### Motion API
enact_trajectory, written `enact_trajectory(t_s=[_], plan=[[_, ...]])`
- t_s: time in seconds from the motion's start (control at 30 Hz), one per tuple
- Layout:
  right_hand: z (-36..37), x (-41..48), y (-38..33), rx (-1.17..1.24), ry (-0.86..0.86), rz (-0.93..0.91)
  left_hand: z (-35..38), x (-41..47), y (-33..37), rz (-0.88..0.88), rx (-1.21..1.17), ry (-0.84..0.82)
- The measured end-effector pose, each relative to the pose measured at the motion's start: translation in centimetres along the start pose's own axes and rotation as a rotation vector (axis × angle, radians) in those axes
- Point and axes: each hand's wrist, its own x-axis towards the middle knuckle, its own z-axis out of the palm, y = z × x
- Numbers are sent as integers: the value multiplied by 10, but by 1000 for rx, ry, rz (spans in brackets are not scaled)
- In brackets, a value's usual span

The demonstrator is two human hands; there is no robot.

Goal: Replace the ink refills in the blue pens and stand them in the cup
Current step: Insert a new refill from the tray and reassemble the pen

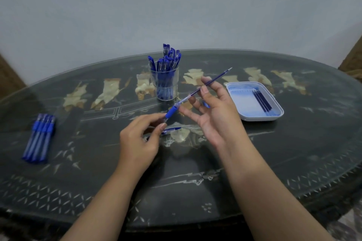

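Observation:
My left hand (140, 140) pinches the blue rubber grip of a pen barrel (172, 112) above the table's middle. My right hand (213, 109) pinches a thin blue ink refill (213, 79) between thumb and forefinger; the refill's lower end sits in the barrel and its tip points up to the right. A blue pen cap (171, 130) lies on the table under my hands. A clear cup (165, 83) behind them holds several capped blue pens. Several more blue pens (39, 138) lie in a row at the left.
A white tray (254, 101) with a few loose refills stands at the right. The dark oval table (293, 152) is glass-topped with pale inlay figures. A plain wall rises right behind it.

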Motion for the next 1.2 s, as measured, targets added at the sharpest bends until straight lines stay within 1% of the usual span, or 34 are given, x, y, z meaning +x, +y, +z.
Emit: enact_trajectory(t_s=[0.1, 0.2, 0.33, 0.47, 0.53, 0.6, 0.7, 0.73, 0.8, 0.93, 1.07, 1.13, 1.2], plan=[[1, -1, 1, -130, 18, -97, 0, 0, -2, 19, 20, -2], [2, -3, 4, -377, 6, -229, 1, 1, -2, 51, 51, 5], [3, -5, 15, -711, -74, -254, 1, 1, 1, 14, 34, 40], [1, 0, 27, -903, -155, -230, 0, 1, 0, -77, -9, 79], [-3, 2, 32, -1017, -147, -253, -1, 1, -2, -160, -68, 110], [-9, 4, 38, -1233, -132, -291, -1, 2, -4, -255, -128, 170], [-16, 8, 55, -1600, -173, -362, -2, 5, -3, -365, -226, 260], [-18, 8, 63, -1689, -184, -379, -3, 5, -3, -389, -250, 269], [-19, 9, 76, -1792, -177, -430, -3, 5, -3, -408, -259, 265], [-20, 10, 91, -1815, -131, -620, -3, 5, -2, -393, -249, 247], [-20, 12, 92, -1745, -120, -672, -4, 6, -3, -363, -235, 228], [-15, 12, 85, -1601, -94, -640, -4, 5, -4, -349, -222, 217], [-6, 12, 67, -1310, -22, -525, -4, 5, -6, -320, -194, 193]])
